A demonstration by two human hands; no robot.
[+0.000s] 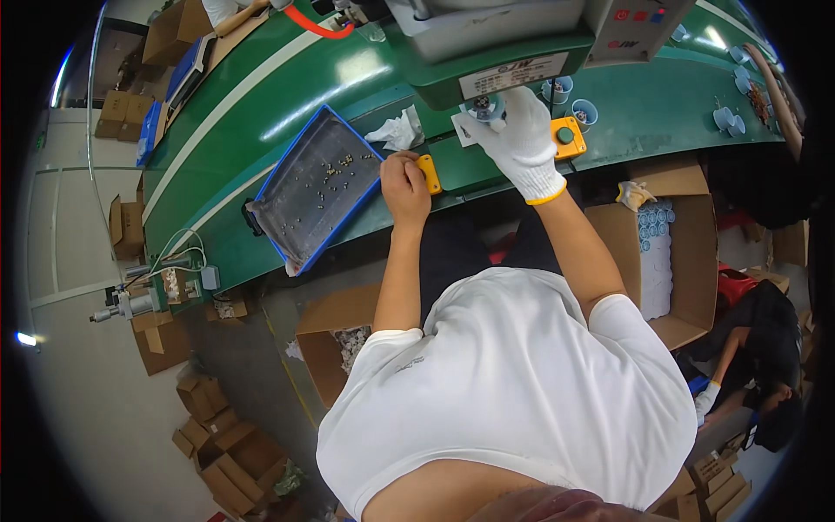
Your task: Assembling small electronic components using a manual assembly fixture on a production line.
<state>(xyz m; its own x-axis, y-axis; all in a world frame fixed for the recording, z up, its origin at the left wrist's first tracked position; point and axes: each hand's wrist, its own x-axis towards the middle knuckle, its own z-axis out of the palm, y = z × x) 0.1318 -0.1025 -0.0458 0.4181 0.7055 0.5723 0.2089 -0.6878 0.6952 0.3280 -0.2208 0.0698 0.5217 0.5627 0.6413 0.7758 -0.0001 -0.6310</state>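
Observation:
My right hand (522,150), in a white knit glove with a yellow cuff, is closed around a light-blue cup-shaped part (492,113) under the head of a green machine (513,74). Its far fingers are partly hidden. At the bench edge my bare left hand (405,187) has its fingers curled, between a blue-rimmed tray (350,228) and a yellow box (429,174). What those fingers hold, if anything, is hidden. Several small metal pieces (329,172) lie scattered in the tray. Beside my right wrist sits a yellow button box (570,137) with a green button.
A crumpled white cloth (397,130) lies behind my left hand. Light-blue cups (584,111) stand right of the machine. An open carton (674,261) with light-blue parts is at my right, another carton (326,344) at my left. A co-worker (752,348) crouches at right.

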